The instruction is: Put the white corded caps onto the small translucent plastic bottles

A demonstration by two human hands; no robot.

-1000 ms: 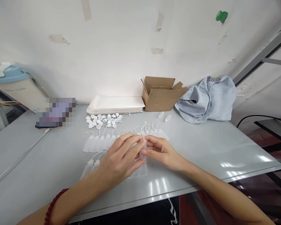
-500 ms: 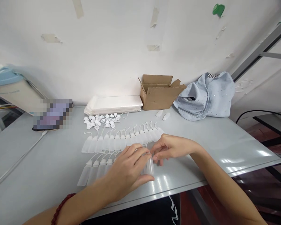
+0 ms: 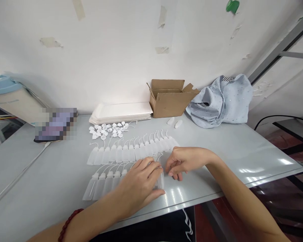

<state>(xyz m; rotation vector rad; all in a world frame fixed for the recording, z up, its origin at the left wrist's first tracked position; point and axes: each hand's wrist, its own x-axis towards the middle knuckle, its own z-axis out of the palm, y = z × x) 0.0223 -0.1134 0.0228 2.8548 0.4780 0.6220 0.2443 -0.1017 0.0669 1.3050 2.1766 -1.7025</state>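
Two rows of small translucent bottles lie on the grey table, thin white strands running from their necks. My left hand (image 3: 143, 181) rests over the right part of the front row (image 3: 98, 186), fingers apart, touching the bottles there; a clear bottle (image 3: 161, 179) shows past its fingertips. Just right of it, my right hand (image 3: 178, 164) hovers with curled fingers; whether anything is between them is hidden. The back row (image 3: 131, 151) reaches from the left up to near my right hand. Behind it sits a loose pile of white caps (image 3: 107, 129).
A stack of white sheets or envelopes (image 3: 123, 112) lies by the wall beside an open cardboard box (image 3: 168, 104). Two small translucent pieces (image 3: 177, 124) lie before the box. Light blue cloth (image 3: 217, 104) is at right; a phone (image 3: 55, 124) with a cable is at left.
My right hand has drawn slightly rightward, away from the left hand's fingertips. My left hand stays over the front row. The view has shifted slightly.
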